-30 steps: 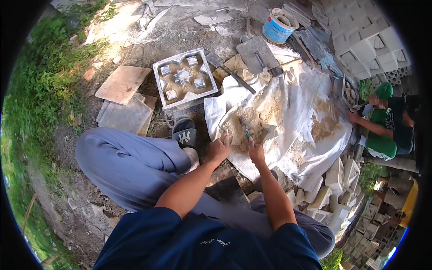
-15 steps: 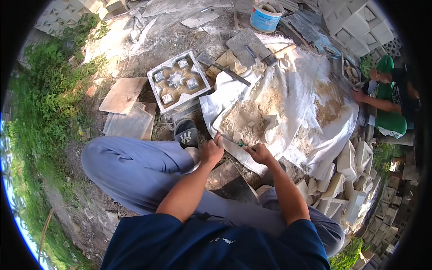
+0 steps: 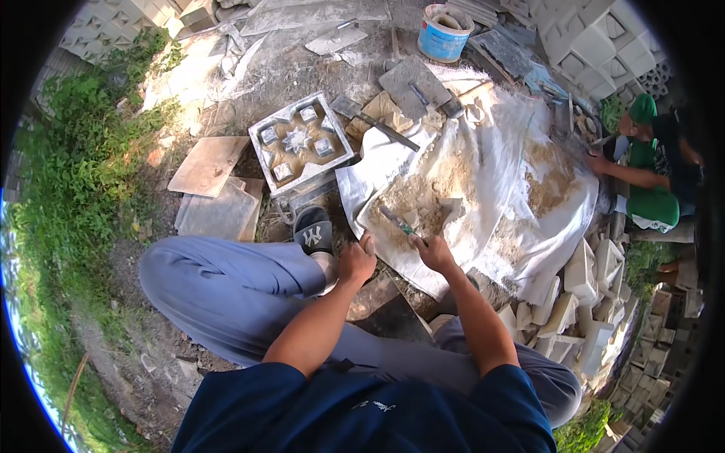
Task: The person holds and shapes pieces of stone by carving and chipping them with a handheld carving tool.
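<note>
By one white sheet (image 3: 565, 249), right hand (image 3: 435, 254) grasping one green-handled tool (image 3: 396, 220), left hand (image 3: 356, 261) curled, contents unclear

The right hand (image 3: 435, 254) hides part of the tool's handle (image 3: 408, 229)

Both forearms reach forward over the lap, elbows bent. The left hand (image 3: 356, 260) is closed, its thumb raised; the right hand (image 3: 434, 254) is curled in a grip, slightly higher.

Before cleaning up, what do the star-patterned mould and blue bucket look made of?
Star-patterned mould: probably metal, dull silvery grey, going by its crisp pale edges. Blue bucket: likely plastic, smooth, given the printed-looking side and pale rim.
</note>
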Available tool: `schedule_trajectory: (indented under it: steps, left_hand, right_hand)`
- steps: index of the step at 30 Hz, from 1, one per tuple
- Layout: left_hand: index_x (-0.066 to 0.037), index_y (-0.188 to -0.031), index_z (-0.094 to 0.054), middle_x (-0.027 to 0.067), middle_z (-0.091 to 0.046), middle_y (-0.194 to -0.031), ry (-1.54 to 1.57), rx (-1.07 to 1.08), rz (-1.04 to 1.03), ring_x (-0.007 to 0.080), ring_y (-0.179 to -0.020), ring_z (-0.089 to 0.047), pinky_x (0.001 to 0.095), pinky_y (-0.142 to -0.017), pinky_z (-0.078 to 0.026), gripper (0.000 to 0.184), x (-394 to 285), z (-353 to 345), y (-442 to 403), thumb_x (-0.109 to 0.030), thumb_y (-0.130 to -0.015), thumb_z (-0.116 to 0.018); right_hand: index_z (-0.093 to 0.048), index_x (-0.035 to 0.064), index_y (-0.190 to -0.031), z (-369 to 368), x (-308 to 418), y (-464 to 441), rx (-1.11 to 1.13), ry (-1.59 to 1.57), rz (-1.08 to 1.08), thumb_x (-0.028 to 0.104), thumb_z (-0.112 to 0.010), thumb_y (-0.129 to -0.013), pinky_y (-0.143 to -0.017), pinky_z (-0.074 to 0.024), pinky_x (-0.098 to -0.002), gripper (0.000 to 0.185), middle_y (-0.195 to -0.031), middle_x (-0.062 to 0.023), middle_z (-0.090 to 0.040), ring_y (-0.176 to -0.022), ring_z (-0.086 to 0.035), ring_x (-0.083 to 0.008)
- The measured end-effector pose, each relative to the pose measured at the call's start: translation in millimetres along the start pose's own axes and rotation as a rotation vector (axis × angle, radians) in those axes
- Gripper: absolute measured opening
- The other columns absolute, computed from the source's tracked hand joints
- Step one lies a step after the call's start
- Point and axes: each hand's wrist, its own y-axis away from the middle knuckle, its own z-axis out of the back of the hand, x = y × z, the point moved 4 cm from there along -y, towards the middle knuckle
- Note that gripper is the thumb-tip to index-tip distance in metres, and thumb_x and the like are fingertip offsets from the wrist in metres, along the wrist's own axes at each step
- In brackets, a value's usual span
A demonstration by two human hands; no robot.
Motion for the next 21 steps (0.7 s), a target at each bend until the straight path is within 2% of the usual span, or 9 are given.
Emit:
schedule_trajectory:
  steps: [3, 6, 7, 10, 11, 15, 17, 20, 21]
  left_hand:
    - [-0.008, -0.107, -0.067, 0.0286, -0.065, -0.089, 0.033, -0.013, -0.014, 0.0458, -0.089, -0.062, 0.0524, -0.081, -0.049, 0.044, 0.9, -3.8, 1.2, -0.043, -0.094, -0.045]
    - [-0.011, -0.112, -0.066, 0.0284, -0.065, -0.088, 0.030, -0.019, -0.027, 0.0459, -0.089, -0.062, 0.0532, -0.080, -0.048, 0.041, 5.7, -11.6, -3.4, -0.043, -0.095, -0.045]
    - [-0.013, -0.114, -0.065, 0.0282, -0.065, -0.088, 0.021, -0.016, -0.023, 0.0458, -0.089, -0.062, 0.0534, -0.080, -0.048, 0.041, 7.4, -13.7, -3.8, -0.042, -0.095, -0.045]
    - [-0.011, -0.114, -0.064, 0.0286, -0.065, -0.087, 0.050, 0.028, -0.077, 0.0462, -0.088, -0.062, 0.0534, -0.080, -0.048, 0.041, 1.1, -17.5, -6.3, -0.042, -0.094, -0.046]
    - [-0.011, -0.114, -0.064, 0.0286, -0.065, -0.087, 0.053, 0.029, -0.076, 0.0462, -0.088, -0.062, 0.0534, -0.080, -0.048, 0.041, -1.4, -17.9, -6.5, -0.042, -0.094, -0.046]
    - [-0.007, -0.109, -0.065, 0.0304, -0.064, -0.088, 0.136, 0.024, -0.101, 0.0469, -0.088, -0.062, 0.0526, -0.082, -0.048, 0.042, -4.1, -27.0, -11.1, -0.042, -0.094, -0.046]
    - [-0.007, -0.107, -0.066, 0.0312, -0.063, -0.090, 0.150, 0.030, -0.093, 0.0472, -0.089, -0.062, 0.0523, -0.084, -0.049, 0.042, 2.7, -36.4, -16.5, -0.042, -0.095, -0.046]
    - [-0.006, -0.105, -0.066, 0.0310, -0.064, -0.091, 0.121, 0.104, -0.052, 0.0478, -0.090, -0.061, 0.0521, -0.084, -0.049, 0.045, 10.5, -48.0, -21.7, -0.044, -0.095, -0.044]
    - [-0.007, -0.106, -0.066, 0.0308, -0.064, -0.091, 0.135, 0.118, -0.013, 0.0480, -0.090, -0.061, 0.0524, -0.084, -0.049, 0.045, 6.9, -46.5, -22.8, -0.045, -0.095, -0.044]
  right_hand:
    - [-0.058, -0.0059, -0.062, -14.7, 10.1, 3.9, 0.150, 0.056, 0.010, 0.050, -0.057, -0.090, -0.058, -0.0439, -0.0516, 0.062, -0.063, -0.0303, -0.056, -0.066, -0.061, -0.0469]
    - [-0.059, -0.0067, -0.063, -17.1, 2.1, 2.5, 0.054, -0.002, -0.126, 0.051, -0.057, -0.090, -0.060, -0.0440, -0.0515, 0.063, -0.064, -0.0314, -0.056, -0.068, -0.061, -0.0469]
    - [-0.059, -0.0077, -0.065, -11.3, 1.3, 4.5, 0.001, -0.082, -0.121, 0.053, -0.054, -0.091, -0.060, -0.0434, -0.0502, 0.066, -0.063, -0.0312, -0.055, -0.064, -0.060, -0.0452]
    - [-0.058, -0.0081, -0.066, 7.3, 2.5, 5.0, 0.014, -0.110, -0.159, 0.054, -0.051, -0.092, -0.060, -0.0429, -0.0489, 0.068, -0.062, -0.0306, -0.053, -0.061, -0.058, -0.0424]
    - [-0.055, -0.0083, -0.065, 13.8, 6.7, 8.7, -0.040, -0.172, -0.124, 0.055, -0.047, -0.093, -0.059, -0.0415, -0.0480, 0.070, -0.059, -0.0287, -0.050, -0.057, -0.052, -0.0386]
    - [-0.060, -0.0065, -0.072, 18.7, 8.7, 0.9, 0.012, -0.133, -0.175, 0.050, -0.048, -0.095, -0.060, -0.0445, -0.0446, 0.063, -0.062, -0.0275, -0.055, -0.059, -0.057, -0.0382]
    - [-0.052, -0.0074, -0.067, 15.8, 18.1, -2.3, -0.097, -0.184, -0.115, 0.051, -0.045, -0.096, -0.055, -0.0385, -0.0463, 0.065, -0.054, -0.0239, -0.045, -0.051, -0.043, -0.0301]
    - [-0.052, -0.0069, -0.069, 18.8, 43.4, -0.7, -0.162, -0.223, -0.074, 0.047, -0.044, -0.097, -0.054, -0.0376, -0.0466, 0.061, -0.055, -0.0239, -0.045, -0.050, -0.043, -0.0302]
    - [-0.051, -0.0063, -0.069, 16.3, 48.0, -1.4, -0.176, -0.237, -0.065, 0.042, -0.045, -0.098, -0.052, -0.0361, -0.0467, 0.057, -0.055, -0.0241, -0.046, -0.049, -0.043, -0.0332]
